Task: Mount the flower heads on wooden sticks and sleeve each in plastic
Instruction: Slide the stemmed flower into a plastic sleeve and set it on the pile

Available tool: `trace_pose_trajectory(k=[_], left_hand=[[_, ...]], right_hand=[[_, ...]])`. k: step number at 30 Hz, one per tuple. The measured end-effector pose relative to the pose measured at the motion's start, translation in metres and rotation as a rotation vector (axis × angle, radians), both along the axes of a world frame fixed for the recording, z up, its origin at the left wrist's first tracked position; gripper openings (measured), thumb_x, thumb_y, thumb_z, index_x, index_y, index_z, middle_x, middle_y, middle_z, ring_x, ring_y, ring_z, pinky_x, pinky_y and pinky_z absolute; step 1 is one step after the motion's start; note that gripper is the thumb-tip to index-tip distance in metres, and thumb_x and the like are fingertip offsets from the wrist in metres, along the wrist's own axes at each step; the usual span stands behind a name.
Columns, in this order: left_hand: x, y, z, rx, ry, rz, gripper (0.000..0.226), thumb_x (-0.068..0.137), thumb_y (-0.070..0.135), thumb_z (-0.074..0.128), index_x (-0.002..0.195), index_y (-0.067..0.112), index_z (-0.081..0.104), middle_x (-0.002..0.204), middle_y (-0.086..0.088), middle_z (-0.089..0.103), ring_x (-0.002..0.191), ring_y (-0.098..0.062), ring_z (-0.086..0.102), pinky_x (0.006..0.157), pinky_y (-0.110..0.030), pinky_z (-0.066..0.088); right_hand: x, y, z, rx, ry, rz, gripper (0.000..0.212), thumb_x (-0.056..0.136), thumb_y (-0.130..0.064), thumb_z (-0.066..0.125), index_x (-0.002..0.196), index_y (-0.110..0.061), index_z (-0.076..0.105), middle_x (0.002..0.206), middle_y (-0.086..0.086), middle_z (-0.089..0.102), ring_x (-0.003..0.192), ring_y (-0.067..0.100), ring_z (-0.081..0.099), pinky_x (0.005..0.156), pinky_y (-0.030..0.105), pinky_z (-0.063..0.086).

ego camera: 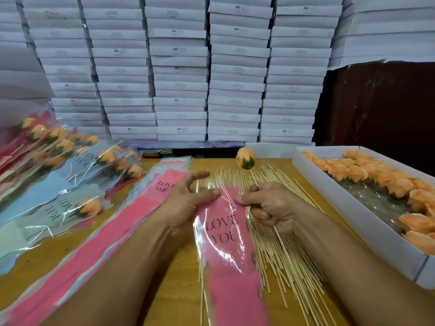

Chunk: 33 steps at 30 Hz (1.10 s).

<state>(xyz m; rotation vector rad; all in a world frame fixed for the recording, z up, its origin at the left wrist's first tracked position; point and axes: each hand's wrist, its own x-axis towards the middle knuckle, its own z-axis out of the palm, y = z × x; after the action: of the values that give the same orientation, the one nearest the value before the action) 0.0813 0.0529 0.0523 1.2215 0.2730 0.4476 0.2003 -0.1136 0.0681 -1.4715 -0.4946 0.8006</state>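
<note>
A pink plastic sleeve (pixel 223 234) printed "LOVE YOU" lies over a heap of wooden sticks (pixel 277 245) on the table. My left hand (pixel 186 203) pinches the sleeve's top left edge between thumb and fingers. My right hand (pixel 266 205) pinches the top right edge and also grips a stick that carries an orange flower head (pixel 245 158), held upright above the sleeve's mouth. A white tray (pixel 353 215) at the right holds several loose orange flower heads (pixel 376 177).
A stack of empty pink sleeves (pixel 131 212) lies left of my hands. Several sleeved flowers (pixel 70 170) are piled at the far left. A wall of stacked white boxes (pixel 179 67) stands behind the wooden table (pixel 164 278).
</note>
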Motion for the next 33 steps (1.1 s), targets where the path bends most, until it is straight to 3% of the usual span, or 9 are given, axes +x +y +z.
trace_pose_trajectory(k=[5,11,13,17,20,22,25,30,33], left_hand=[[-0.008,0.007,-0.003,0.529,-0.048,0.095,0.046,0.067,0.038,0.083,0.111,0.032,0.072,0.118,-0.002,0.065,0.110,-0.023,0.065,0.087,-0.035,0.058],[-0.007,0.012,0.000,0.777,-0.118,0.155,0.022,0.077,0.031,0.077,0.094,0.018,0.078,0.123,0.004,0.064,0.117,-0.007,0.058,0.094,-0.027,0.050],[-0.007,0.015,0.001,0.707,-0.110,0.152,0.005,0.081,0.020,0.078,0.082,0.015,0.076,0.121,0.003,0.066,0.117,-0.006,0.060,0.095,-0.033,0.049],[-0.005,0.016,0.000,0.443,-0.126,0.067,0.009,0.085,0.001,0.070,0.077,0.004,0.071,0.101,-0.006,0.074,0.090,-0.014,0.067,0.072,-0.026,0.052],[-0.005,0.016,-0.001,0.294,-0.126,-0.013,0.011,0.085,-0.001,0.067,0.076,0.004,0.071,0.082,-0.011,0.072,0.071,-0.018,0.065,0.065,-0.027,0.053],[-0.005,0.014,-0.003,0.151,-0.132,-0.099,0.010,0.080,0.001,0.069,0.071,0.007,0.068,0.074,-0.014,0.067,0.061,-0.019,0.062,0.056,-0.027,0.053],[-0.007,0.010,-0.007,0.054,-0.136,-0.217,0.006,0.076,0.006,0.067,0.072,0.010,0.066,0.067,-0.012,0.060,0.058,-0.018,0.056,0.055,-0.025,0.050],[-0.009,0.012,-0.006,0.070,-0.087,-0.415,0.007,0.075,0.009,0.072,0.075,0.013,0.067,0.070,-0.009,0.048,0.060,-0.014,0.045,0.056,-0.022,0.041],[-0.011,0.013,-0.006,0.118,-0.035,-0.493,0.017,0.067,0.017,0.085,0.076,0.014,0.071,0.073,-0.006,0.060,0.065,-0.014,0.056,0.063,-0.022,0.050]], right_hand=[[0.003,0.001,-0.004,-0.017,-0.014,-0.038,0.037,0.083,0.000,0.077,0.087,-0.012,0.043,0.062,0.007,0.063,0.030,0.007,0.032,0.026,0.015,0.020],[0.004,0.004,-0.009,-0.062,-0.051,-0.072,0.040,0.082,-0.001,0.080,0.087,-0.014,0.042,0.053,0.000,0.059,0.031,0.006,0.033,0.028,0.014,0.020],[0.005,0.004,-0.010,-0.075,-0.059,-0.070,0.040,0.082,-0.001,0.080,0.088,-0.013,0.043,0.056,0.001,0.059,0.031,0.007,0.033,0.028,0.014,0.020],[0.001,0.001,-0.007,-0.099,-0.069,0.049,0.031,0.081,-0.007,0.081,0.084,-0.008,0.050,0.063,0.004,0.070,0.032,0.006,0.035,0.028,0.015,0.021],[0.000,0.000,-0.003,-0.083,-0.017,0.099,0.037,0.071,-0.031,0.085,0.087,-0.004,0.066,0.077,0.009,0.076,0.033,0.004,0.035,0.027,0.016,0.022],[0.006,0.000,-0.003,-0.050,0.044,0.028,0.038,0.090,-0.042,0.071,0.087,-0.007,0.055,0.085,0.017,0.076,0.033,0.007,0.035,0.027,0.017,0.022],[0.018,0.002,0.000,0.020,0.159,-0.082,0.032,0.102,-0.030,0.039,0.071,-0.022,0.038,0.082,0.024,0.073,0.035,0.012,0.035,0.029,0.018,0.022],[0.043,0.021,0.028,-0.032,0.077,-0.195,0.022,0.100,-0.022,0.037,0.079,-0.021,0.044,0.069,0.013,0.072,0.037,0.012,0.038,0.035,0.019,0.023],[0.056,0.038,0.048,-0.043,0.046,-0.233,0.016,0.101,-0.015,0.034,0.089,-0.018,0.044,0.059,0.010,0.068,0.035,0.011,0.039,0.031,0.016,0.022]])
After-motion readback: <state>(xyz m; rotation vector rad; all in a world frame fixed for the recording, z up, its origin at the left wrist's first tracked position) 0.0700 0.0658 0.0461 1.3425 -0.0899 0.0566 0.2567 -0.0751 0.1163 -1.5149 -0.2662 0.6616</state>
